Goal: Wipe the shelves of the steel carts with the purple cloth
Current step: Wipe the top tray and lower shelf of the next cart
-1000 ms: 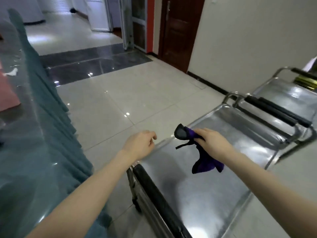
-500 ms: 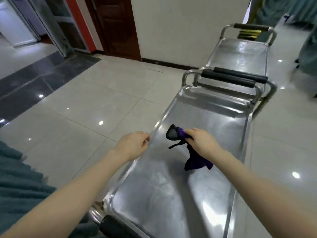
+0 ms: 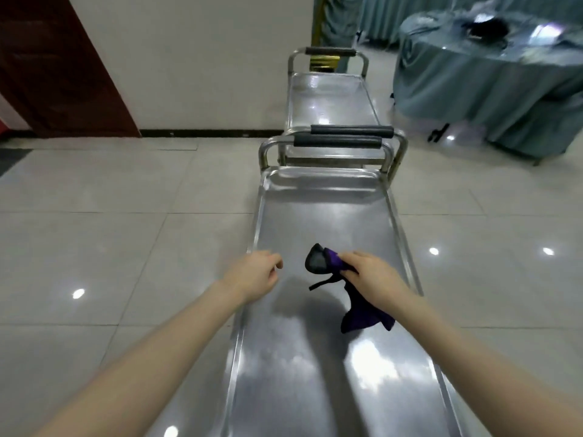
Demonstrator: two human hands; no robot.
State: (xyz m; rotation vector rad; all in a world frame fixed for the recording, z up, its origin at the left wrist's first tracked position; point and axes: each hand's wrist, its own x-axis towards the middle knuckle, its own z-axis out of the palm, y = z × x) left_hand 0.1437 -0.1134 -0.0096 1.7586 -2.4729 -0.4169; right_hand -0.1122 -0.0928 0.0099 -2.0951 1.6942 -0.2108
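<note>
Tiled floor [image 3: 110, 247] fills most of the frame, glossy with light spots. Pale wall [image 3: 205, 58] runs across the top, with a black skirting strip [image 3: 205, 133] along its base. Dark wooden door [image 3: 56, 64] in the upper left is cut off by the frame edge.

Near steel cart [image 3: 321, 222] runs from bottom centre up to mid-frame. Only its top shelf shows, anything below is hidden under it, and the near end is cut off at the bottom edge. Its far handle has a dark grip [image 3: 337, 142].

Second steel cart [image 3: 328, 99] is parked end to end just beyond it, and its near grip [image 3: 351, 130] sits right behind the first cart's. Its far handle [image 3: 329, 52] is at the top centre, with something gold [image 3: 325, 62] behind it, too small to identify.

Round counter [image 3: 473, 77] draped in teal is in the upper right, well apart from the carts. A dark object [image 3: 485, 26] sits on it, too blurred to make out. Teal curtains [image 3: 378, 14] hang behind.

Both bare forearms come in from the bottom.

Right hand [image 3: 372, 275] is over the middle of the near shelf, right of centre, fingers closed round the purple cloth [image 3: 359, 320]. The cloth hangs below the hand, and a dark mesh patch and a thin strap stick out to the left. It casts a shadow on the steel, but I can't tell if its lower end touches the shelf.

Left hand [image 3: 255, 274] is over the shelf's left rim, fingers loosely curled, holding nothing.
</note>
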